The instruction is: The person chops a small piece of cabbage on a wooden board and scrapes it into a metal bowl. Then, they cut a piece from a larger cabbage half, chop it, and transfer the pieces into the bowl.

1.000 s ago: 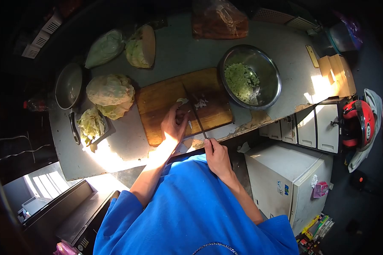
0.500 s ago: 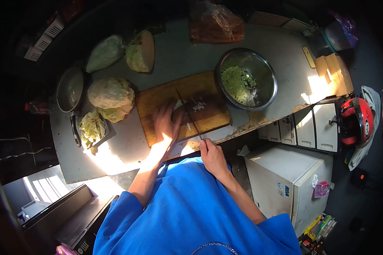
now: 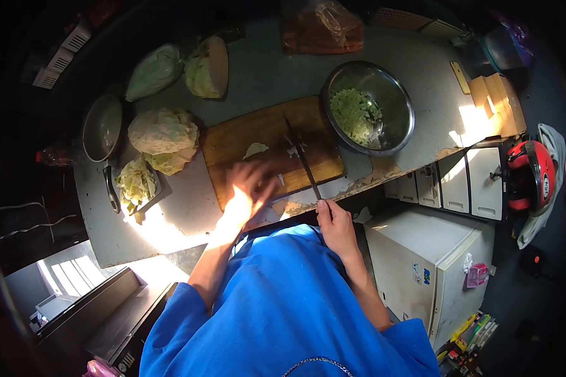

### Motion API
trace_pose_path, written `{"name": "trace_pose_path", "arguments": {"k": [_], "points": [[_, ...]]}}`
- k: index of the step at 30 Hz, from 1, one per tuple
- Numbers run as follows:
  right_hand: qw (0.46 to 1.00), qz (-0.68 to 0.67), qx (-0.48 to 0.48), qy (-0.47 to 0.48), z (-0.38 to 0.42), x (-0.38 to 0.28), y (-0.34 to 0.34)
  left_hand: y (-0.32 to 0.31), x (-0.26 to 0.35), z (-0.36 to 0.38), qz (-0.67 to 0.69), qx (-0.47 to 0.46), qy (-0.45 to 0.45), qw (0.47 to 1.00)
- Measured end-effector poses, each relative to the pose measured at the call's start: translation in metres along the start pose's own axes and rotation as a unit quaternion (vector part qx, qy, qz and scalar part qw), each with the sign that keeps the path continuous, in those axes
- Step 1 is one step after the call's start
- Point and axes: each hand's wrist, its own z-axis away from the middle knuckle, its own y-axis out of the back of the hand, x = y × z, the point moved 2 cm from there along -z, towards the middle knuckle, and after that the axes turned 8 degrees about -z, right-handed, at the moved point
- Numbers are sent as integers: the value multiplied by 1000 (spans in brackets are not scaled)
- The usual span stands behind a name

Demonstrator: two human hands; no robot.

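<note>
My right hand (image 3: 335,223) is closed round the handle of a knife (image 3: 305,157), whose blade slants up across the wooden cutting board (image 3: 233,135). Over the lower part of the board is my left hand (image 3: 251,185), fingers spread and blurred, holding nothing. Just above it lies a pale cabbage piece (image 3: 255,149). Small white bits sit beside and partly under the blade. To the right of the board, a steel bowl (image 3: 404,125) holds chopped green cabbage (image 3: 355,116).
On the left are a cabbage head (image 3: 163,135), leaf scraps (image 3: 136,183) and a pan (image 3: 102,129). A cut cabbage (image 3: 207,68), a bagged item (image 3: 155,71) and a reddish package (image 3: 321,31) lie at the back. A white cabinet (image 3: 421,251) stands lower right.
My left hand has lifted off the cabbage piece and spread its fingers. The knife has shifted right with my right hand, over the white bits. The view has moved slightly.
</note>
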Motion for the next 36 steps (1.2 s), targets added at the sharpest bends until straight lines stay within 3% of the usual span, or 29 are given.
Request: {"name": "trace_pose_path", "arguments": {"k": [2,4,8,9,13,15,16,18,19,22,28,36], "points": [[1000,-23,-10,-17,-1,9,0,-16,7,7,-39,-69,-65,995],[967,-191,-68,-152,-3,6,-1,-25,4,3,-27,-41,-73,996],[950,-252,-71,-170,-6,3,-5,-33,3,-16,-25,-34,44,998],[962,-217,-61,-152,-7,4,-5,-33,5,-21,1,-13,80,997],[990,-112,-42,-73,-10,16,-6,-29,8,-33,-69,-2,46,997],[995,-84,-28,-52,-9,15,-4,-14,16,-39,-18,-129,191,973],[998,-55,-15,-32,-9,14,-2,-13,15,-39,-17,-130,187,974],[999,-37,-1,-12,-10,16,-1,-5,13,-40,14,-43,86,995],[1000,-17,10,7,-10,15,-1,-6,13,-41,9,-43,54,998],[999,-13,-27,-41,-7,-3,0,-28,3,-31,-57,-47,-4,997],[999,20,-44,-19,-6,-7,-7,-40,6,-23,-26,-16,69,997],[997,74,-23,-2,-7,-7,-12,-37,10,-25,-19,-11,58,998]]}}
